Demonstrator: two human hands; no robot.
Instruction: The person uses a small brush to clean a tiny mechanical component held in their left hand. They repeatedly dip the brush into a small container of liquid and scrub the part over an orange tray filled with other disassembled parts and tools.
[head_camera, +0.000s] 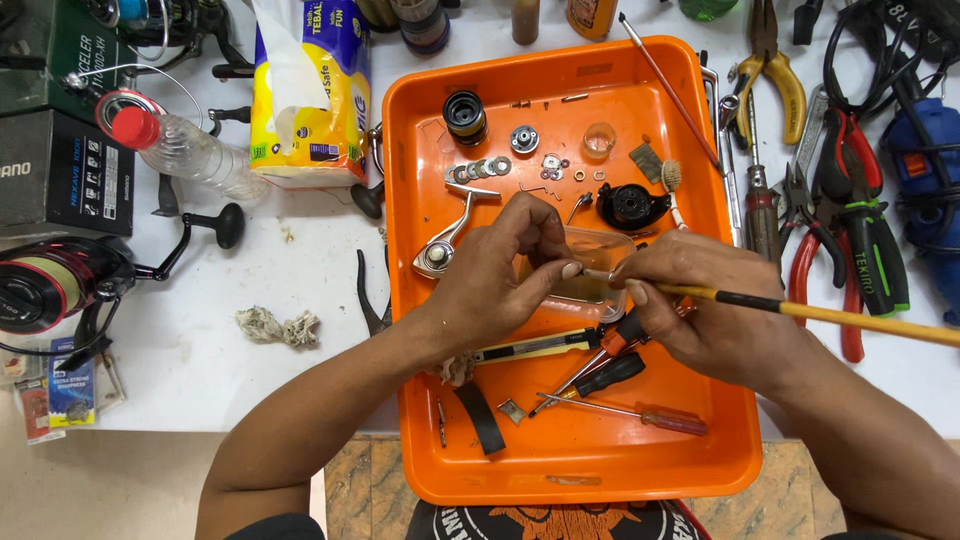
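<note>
While the reel sits stripped into parts across the orange tray (440, 470), cleaning is mid-way and nothing is reassembled. Nearest the tray's front rim: screwdrivers (600, 378). At tray centre, the left hand (500, 280) pinches a small part, too small to identify, probably a reel piece. The right hand (700, 300) is closed around a yellow-handled brush (850, 318), tip touching that part over a clear plastic tub (600, 290). Toward the far rim: reel handle (450, 235), washers (480, 168), black spool (465, 115), all untouched.
</note>
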